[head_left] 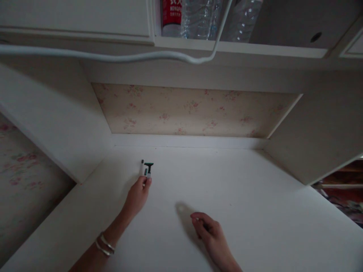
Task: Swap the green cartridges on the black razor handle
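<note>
My left hand [139, 194] is closed, thumb and fingers pinched round the handle of a small T-shaped razor [149, 166] with a dark and green head. Beside the razor, a slim white stick [141, 168] with a dark tip rises from the same fingers, along with a small dark green piece [145, 172]. How these lower ends sit in the grip is hidden by the fingers. My right hand [208, 230] hovers over the white desktop [181, 177], fingers curled and thumb near the index fingertip. Nothing shows between them.
White side panels [68, 124] flank the desk on the left and right. Overhead, a shelf [241, 47] holds clear plastic bottles [197, 19] and a red-labelled bottle [171, 17]. A white cable [124, 57] hangs across below it. Floral wallpaper [187, 111] covers the back.
</note>
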Demonstrator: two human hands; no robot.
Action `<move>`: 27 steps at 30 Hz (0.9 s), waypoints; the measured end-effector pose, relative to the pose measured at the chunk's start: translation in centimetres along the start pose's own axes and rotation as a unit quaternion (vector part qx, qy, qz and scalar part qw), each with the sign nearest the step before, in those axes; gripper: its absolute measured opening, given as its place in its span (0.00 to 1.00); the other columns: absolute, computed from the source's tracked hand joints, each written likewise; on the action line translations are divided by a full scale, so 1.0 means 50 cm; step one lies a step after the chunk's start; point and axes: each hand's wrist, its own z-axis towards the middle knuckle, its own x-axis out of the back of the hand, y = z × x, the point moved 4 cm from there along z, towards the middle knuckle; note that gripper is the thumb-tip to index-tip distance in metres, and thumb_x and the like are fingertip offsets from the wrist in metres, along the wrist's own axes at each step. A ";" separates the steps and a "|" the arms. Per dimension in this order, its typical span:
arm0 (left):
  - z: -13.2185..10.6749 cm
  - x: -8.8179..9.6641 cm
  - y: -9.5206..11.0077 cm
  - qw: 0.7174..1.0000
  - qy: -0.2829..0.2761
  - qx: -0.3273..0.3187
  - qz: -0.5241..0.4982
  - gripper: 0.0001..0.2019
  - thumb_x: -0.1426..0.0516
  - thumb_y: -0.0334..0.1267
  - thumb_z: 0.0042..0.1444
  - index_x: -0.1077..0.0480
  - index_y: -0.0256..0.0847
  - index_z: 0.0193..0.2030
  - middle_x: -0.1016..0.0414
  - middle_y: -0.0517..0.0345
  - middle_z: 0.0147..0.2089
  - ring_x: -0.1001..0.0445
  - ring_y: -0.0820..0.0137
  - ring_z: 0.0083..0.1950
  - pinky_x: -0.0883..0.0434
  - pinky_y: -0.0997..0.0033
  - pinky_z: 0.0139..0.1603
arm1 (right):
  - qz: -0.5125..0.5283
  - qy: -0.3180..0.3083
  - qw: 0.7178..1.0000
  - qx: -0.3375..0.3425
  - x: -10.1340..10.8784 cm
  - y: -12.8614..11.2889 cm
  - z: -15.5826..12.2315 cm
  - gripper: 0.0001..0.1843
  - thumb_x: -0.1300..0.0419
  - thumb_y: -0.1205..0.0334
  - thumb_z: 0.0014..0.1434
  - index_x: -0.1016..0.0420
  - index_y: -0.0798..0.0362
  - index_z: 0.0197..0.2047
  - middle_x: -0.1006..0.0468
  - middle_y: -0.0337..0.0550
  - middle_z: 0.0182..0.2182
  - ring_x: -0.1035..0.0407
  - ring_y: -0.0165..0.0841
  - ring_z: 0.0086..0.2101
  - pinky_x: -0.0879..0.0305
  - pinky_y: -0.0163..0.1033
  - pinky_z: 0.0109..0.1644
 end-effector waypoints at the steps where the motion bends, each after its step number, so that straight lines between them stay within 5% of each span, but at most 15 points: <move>1: -0.017 -0.015 0.020 0.998 -0.011 -0.004 -0.055 0.17 0.55 0.53 0.62 0.37 0.42 0.36 0.31 0.59 0.26 0.30 0.66 0.27 0.37 0.71 0.29 | 0.027 -0.001 1.000 0.004 -0.012 -0.012 0.015 0.23 0.41 0.43 0.59 0.23 0.56 0.41 0.39 0.34 0.18 0.44 0.30 0.22 0.51 0.33 0.24; 5: -0.070 -0.074 0.093 0.970 -0.065 -0.004 -0.235 0.19 0.54 0.55 0.62 0.36 0.41 0.33 0.33 0.60 0.25 0.32 0.69 0.25 0.38 0.73 0.26 | 0.148 0.014 0.989 0.014 -0.045 -0.042 0.091 0.21 0.37 0.45 0.56 0.23 0.55 0.40 0.38 0.33 0.19 0.46 0.27 0.20 0.52 0.31 0.22; 10: -0.108 -0.138 0.135 0.920 -0.145 -0.003 -0.364 0.21 0.55 0.55 0.63 0.36 0.39 0.34 0.35 0.60 0.26 0.35 0.71 0.25 0.38 0.73 0.25 | 0.305 0.006 0.952 0.014 -0.073 -0.034 0.160 0.19 0.35 0.48 0.56 0.24 0.55 0.41 0.32 0.38 0.27 0.39 0.28 0.23 0.44 0.30 0.23; 15: -0.125 -0.172 0.139 0.891 -0.201 -0.003 -0.408 0.22 0.54 0.55 0.63 0.34 0.37 0.35 0.36 0.60 0.26 0.36 0.72 0.25 0.38 0.73 0.27 | 0.410 -0.094 0.907 -0.009 -0.109 -0.006 0.159 0.20 0.41 0.45 0.61 0.25 0.56 0.41 0.33 0.36 0.22 0.38 0.30 0.17 0.39 0.33 0.16; 27: -0.140 -0.201 0.126 0.836 -0.275 0.046 -0.472 0.25 0.51 0.59 0.60 0.34 0.35 0.32 0.34 0.56 0.27 0.35 0.71 0.24 0.39 0.72 0.26 | 0.389 -0.037 0.919 -0.045 -0.106 0.001 0.143 0.24 0.36 0.42 0.56 0.27 0.58 0.39 0.34 0.32 0.15 0.41 0.27 0.10 0.39 0.30 0.09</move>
